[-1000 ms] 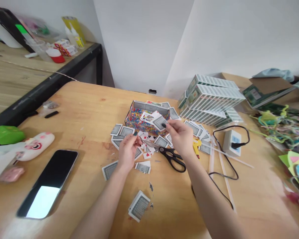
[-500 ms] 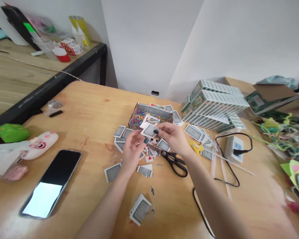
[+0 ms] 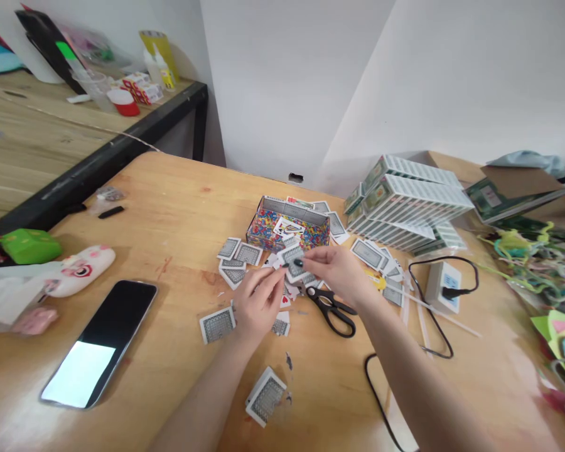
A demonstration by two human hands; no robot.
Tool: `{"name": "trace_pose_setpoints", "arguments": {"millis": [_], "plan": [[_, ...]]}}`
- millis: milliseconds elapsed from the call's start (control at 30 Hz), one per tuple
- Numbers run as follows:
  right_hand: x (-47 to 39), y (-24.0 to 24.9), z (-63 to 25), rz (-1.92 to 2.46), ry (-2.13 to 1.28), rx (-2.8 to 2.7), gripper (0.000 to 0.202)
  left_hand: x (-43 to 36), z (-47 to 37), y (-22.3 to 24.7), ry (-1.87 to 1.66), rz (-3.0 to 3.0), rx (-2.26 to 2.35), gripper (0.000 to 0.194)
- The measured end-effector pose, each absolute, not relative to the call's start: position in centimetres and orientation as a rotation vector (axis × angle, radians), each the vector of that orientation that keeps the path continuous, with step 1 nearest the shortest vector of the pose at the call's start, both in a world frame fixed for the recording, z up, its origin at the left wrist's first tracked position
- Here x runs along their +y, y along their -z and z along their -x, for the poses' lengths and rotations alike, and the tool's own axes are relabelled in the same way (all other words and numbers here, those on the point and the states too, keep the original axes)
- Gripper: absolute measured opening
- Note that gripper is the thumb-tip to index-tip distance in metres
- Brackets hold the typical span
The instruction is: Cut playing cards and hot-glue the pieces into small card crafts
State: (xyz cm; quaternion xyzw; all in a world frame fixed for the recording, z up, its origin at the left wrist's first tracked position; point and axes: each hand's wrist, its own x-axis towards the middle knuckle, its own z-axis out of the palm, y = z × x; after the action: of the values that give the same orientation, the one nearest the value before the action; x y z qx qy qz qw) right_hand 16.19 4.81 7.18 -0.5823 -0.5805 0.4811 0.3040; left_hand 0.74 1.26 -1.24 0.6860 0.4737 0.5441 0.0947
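Note:
My right hand pinches a grey-backed playing card in front of the patterned box. The fingers of my left hand are pressed together at the card's lower left edge. Colourful beads pattern the open box, and a face card shows at its front. Beneath and around my hands lie several cards and cut pieces, among them a grey-backed card on the left. Black-handled scissors lie beside my right hand, their blades partly covered. Nearer to me is a small stack of cards.
A phone lies at the left, near a white plush item and a green object. Striped boxes are stacked at the back right. A power socket block with a black cable stands at the right.
Both hands have shifted slightly with the card, which has tilted and moved lower. My left hand has turned, its fingers now closer together. The view has shifted a little.

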Motion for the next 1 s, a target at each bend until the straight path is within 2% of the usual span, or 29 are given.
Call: {"name": "trace_pose_setpoints", "arguments": {"millis": [200, 300, 600, 1000], "plan": [[8.6, -6.7, -16.8, 1.551, -0.676, -1.836, 0.023, 1.7, -1.2, 0.9, -1.433, -1.804, 1.422, 0.017], [9.1, -6.3, -16.4, 1.610, -0.501, -1.967, 0.025, 1.8, -1.3, 0.8, -1.408, -1.788, 1.361, 0.017], [8.5, -5.7, -16.0, 1.610, -0.337, -2.070, 0.024, 1.9, -1.4, 1.1, -1.320, -1.753, 1.337, 0.015], [8.5, -5.8, -15.6, 1.553, -0.304, -2.237, 0.025, 2.0, -1.4, 1.0, -1.284, -1.694, 1.337, 0.014]]}}
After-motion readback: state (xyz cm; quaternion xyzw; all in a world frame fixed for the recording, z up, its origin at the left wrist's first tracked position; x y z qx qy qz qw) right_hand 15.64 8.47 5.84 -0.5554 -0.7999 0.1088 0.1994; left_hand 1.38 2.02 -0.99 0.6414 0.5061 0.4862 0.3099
